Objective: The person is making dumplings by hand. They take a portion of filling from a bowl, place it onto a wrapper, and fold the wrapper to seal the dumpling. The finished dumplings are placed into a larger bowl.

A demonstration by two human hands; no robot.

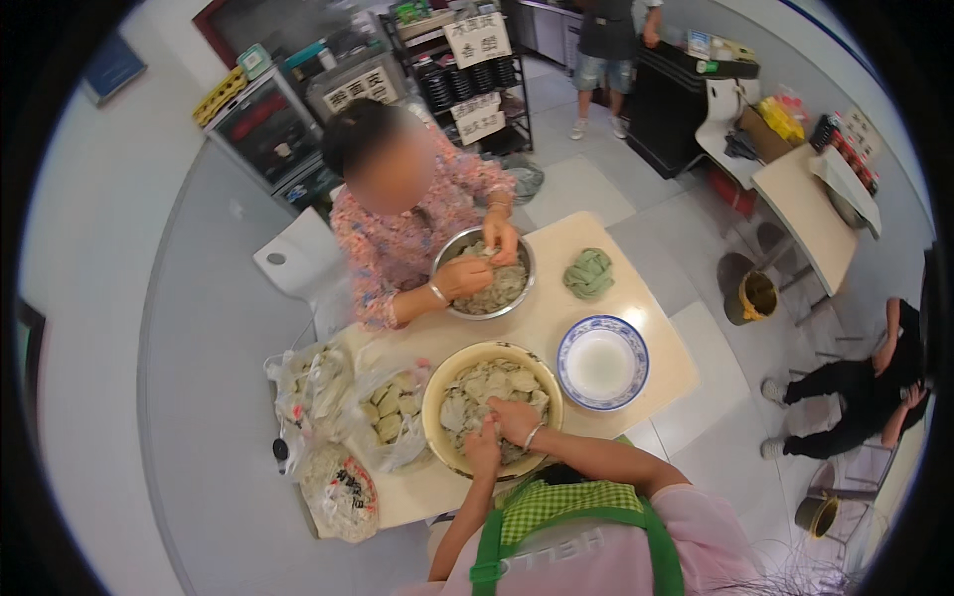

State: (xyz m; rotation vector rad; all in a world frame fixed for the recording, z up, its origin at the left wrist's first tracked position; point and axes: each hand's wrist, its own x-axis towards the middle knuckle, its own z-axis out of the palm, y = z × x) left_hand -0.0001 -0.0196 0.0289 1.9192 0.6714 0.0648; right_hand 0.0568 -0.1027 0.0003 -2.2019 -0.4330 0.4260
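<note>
Both my hands are over a yellow enamel basin (431,392) with a dark-flecked rim, full of pale grey-green, soft-looking pieces (492,379). My left hand (484,449) and my right hand (515,421) meet above the near part of the basin, fingers pinched together. What lies between the fingers is too small to make out. A bracelet circles my right wrist. Right of the basin stands a blue-and-white bowl (601,363) of cloudy whitish liquid. To the left, an open clear plastic bag (396,409) holds pale greenish chunks.
Across the table (661,328), a person in a flowered top (363,248) works with both hands in a steel bowl (447,243) of similar pieces. A crumpled green cloth (589,273) lies at the far right. More filled bags (338,492) crowd the left edge. Two other people stand farther off.
</note>
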